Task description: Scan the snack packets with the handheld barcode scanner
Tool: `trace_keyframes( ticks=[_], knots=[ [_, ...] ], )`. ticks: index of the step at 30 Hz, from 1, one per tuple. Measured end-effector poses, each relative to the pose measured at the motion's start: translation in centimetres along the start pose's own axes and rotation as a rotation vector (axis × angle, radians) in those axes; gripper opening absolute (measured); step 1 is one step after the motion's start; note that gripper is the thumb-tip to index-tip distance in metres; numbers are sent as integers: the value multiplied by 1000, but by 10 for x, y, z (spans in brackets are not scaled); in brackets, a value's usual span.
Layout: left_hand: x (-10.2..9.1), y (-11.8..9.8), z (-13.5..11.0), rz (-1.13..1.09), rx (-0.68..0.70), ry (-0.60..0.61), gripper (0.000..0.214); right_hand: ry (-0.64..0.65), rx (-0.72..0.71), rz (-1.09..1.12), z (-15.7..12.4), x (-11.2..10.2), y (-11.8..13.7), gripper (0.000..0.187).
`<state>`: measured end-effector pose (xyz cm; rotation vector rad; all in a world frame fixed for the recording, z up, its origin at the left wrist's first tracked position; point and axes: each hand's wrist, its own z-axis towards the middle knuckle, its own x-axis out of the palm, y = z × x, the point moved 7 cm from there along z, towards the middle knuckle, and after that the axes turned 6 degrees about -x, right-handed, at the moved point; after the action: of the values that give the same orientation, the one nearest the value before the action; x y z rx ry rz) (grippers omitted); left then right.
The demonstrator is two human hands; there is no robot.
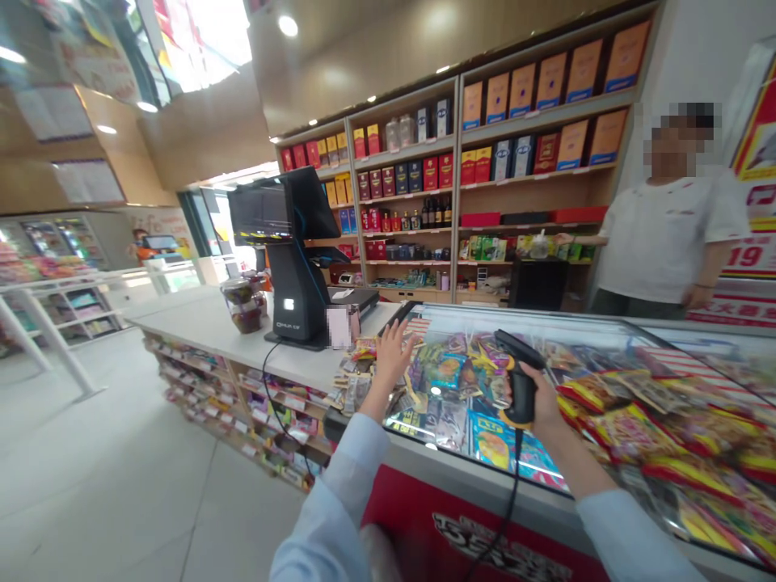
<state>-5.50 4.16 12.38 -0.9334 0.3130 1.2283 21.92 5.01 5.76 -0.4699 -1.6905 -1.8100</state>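
Observation:
My right hand (541, 402) grips a black and yellow barcode scanner (518, 380) by its handle, head pointing left over the glass lid of a chest freezer (606, 331). Its black cable (512, 493) hangs down the freezer's red front. My left hand (393, 352) is open with fingers spread, hovering over a pile of small packets (355, 380) at the freezer's left end, beside the counter. Colourful packaged goods show through the glass.
A black checkout terminal (291, 250) stands on the white counter (206, 323), with a clear jar (242, 303) to its left. A person in a white shirt (667, 234) stands behind the freezer. Shelves of boxes and bottles (461, 162) line the back wall. Open floor lies at left.

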Motion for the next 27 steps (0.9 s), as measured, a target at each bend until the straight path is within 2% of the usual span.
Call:
trace_keyframes(
  ticks=[7,13,18,22,25,27],
  knots=[
    [7,48,11,176,-124,-149,49,108,127,3,27,26,-62,18],
    [25,73,7,361,-305,-290,51,151,255,6,31,22,-106,21],
    [35,85,4,395,-410,-301,49,153,274,45,32,18,-116,23],
    [41,88,3,369,-420,-286,49,172,303,45,33,19,-118,24],
    [44,89,5,240,-382,-270,43,181,307,31,34,19,-118,24],
    [43,91,7,75,-355,-276,41,177,310,17,34,18,-118,24]
  ],
)
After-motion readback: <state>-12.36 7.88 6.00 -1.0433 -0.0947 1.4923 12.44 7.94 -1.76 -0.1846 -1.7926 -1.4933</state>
